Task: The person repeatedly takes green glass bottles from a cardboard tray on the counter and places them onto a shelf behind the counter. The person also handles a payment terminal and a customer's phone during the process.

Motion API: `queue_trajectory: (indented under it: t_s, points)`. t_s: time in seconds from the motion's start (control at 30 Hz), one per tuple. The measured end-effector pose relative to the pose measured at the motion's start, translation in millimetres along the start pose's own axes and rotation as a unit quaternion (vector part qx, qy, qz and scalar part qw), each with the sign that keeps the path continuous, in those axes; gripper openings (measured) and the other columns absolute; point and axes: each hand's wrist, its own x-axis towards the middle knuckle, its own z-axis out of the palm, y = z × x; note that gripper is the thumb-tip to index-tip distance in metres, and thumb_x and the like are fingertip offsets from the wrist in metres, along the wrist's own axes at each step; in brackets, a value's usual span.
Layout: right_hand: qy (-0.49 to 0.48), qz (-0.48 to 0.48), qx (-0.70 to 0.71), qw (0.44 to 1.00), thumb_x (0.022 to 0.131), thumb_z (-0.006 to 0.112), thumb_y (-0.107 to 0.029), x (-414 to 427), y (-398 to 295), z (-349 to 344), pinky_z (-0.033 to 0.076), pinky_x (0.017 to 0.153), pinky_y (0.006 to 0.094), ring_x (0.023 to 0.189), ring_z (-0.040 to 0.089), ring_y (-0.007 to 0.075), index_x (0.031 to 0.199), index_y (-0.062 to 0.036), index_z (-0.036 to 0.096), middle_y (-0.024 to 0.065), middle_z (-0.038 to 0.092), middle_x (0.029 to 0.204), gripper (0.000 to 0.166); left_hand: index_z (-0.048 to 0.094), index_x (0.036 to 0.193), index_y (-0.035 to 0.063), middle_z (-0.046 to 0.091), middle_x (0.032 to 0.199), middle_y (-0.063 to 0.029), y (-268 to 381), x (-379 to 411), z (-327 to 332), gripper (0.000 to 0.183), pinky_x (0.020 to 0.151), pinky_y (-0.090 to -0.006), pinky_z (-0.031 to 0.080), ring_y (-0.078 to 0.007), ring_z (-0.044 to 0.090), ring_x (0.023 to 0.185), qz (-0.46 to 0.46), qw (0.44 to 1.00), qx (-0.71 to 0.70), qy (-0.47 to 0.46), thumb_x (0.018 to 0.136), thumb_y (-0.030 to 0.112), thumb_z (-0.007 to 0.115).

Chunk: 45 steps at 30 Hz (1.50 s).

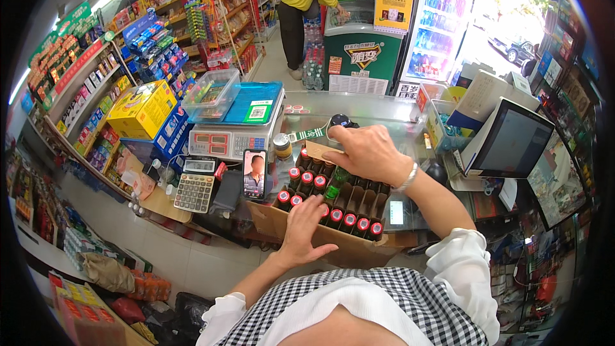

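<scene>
A cardboard carton (269, 220) with cardboard dividers stands at the counter's near edge. In it are several glass bottles with red caps (336, 215), and some of its cells look empty. My left hand (305, 228) lies over the carton's near left part, fingers spread across the bottle tops; whether it grips one cannot be told. Above the carton's far side is my right hand (370, 154), its thumb and fingers at a brown cardboard flap (323, 152). A green glass bottle (336, 183) stands tilted below the right hand, between the two hands.
Left of the carton lie a phone (254, 174), a calculator (194, 193) and a weighing scale (229, 141) with a plastic tub. A small jar (282, 146) stands behind it. At right is a monitor (509, 137). A person in a yellow top leans over a chest freezer (362, 57).
</scene>
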Motion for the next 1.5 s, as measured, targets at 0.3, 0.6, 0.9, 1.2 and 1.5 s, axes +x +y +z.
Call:
queue_trajectory:
  t_s: [0.3,0.6,0.9,1.2,1.5]
  points:
    - [0.041,-0.123,0.137,0.982,0.087,0.066,-0.036,-6.9,-73.9,-20.1,0.044,0.045,0.0405,0.054,0.062,0.0271,0.081,-0.0101,0.053,0.0076,0.058,0.060,0.030,0.035,0.142,0.0024,0.051,0.128,-0.0134,35.5,22.1,-27.1,0.083,0.098,-0.0374,0.044,-0.0206,0.053,0.117,-0.207,0.900,-0.384,-0.018,0.075,0.016,0.081]
    - [-0.073,0.044,0.081,0.993,0.091,0.059,-0.043,-17.0,-4.5,86.6,0.048,0.062,0.0485,0.071,0.064,0.0377,0.091,-0.0050,0.060,0.0149,0.065,0.073,0.038,0.042,0.135,-0.0013,0.057,0.105,-0.0136,26.2,-29.9,-25.5,0.071,0.081,-0.0416,0.053,-0.0260,0.061,0.093,-0.286,0.673,-0.677,0.078,0.071,0.014,0.068]
    - [-0.180,0.050,0.094,0.978,0.088,0.063,-0.040,-42.6,-3.7,130.7,0.050,0.066,0.0475,0.075,0.065,0.0354,0.086,-0.0031,0.056,0.0153,0.066,0.076,0.037,0.031,0.144,-0.0031,0.057,0.109,-0.0128,21.3,-55.1,-19.8,0.080,0.085,-0.0470,0.052,-0.0271,0.059,0.101,-0.266,0.622,-0.726,0.124,0.083,0.033,0.070]
    - [-0.013,0.121,0.171,0.978,0.087,0.065,-0.032,-18.6,20.1,43.1,0.047,0.059,0.0430,0.065,0.061,0.0345,0.088,-0.0033,0.059,0.0183,0.061,0.070,0.030,0.030,0.145,-0.0008,0.061,0.107,-0.0184,17.0,-50.8,-27.0,0.082,0.080,-0.0526,0.057,-0.0323,0.066,0.095,-0.304,0.653,-0.671,0.177,0.087,0.039,0.071]
    - [-0.076,0.223,0.410,0.881,0.090,0.068,-0.030,-16.7,0.5,-33.4,0.033,0.043,0.0221,0.048,0.042,0.0025,0.073,-0.0029,0.055,-0.0036,0.048,0.057,0.035,0.046,0.129,-0.0011,0.063,0.115,-0.0196,18.2,-12.2,-32.6,0.050,0.087,-0.0461,0.057,-0.0310,0.067,0.099,-0.307,0.652,-0.680,0.139,0.097,0.036,0.056]
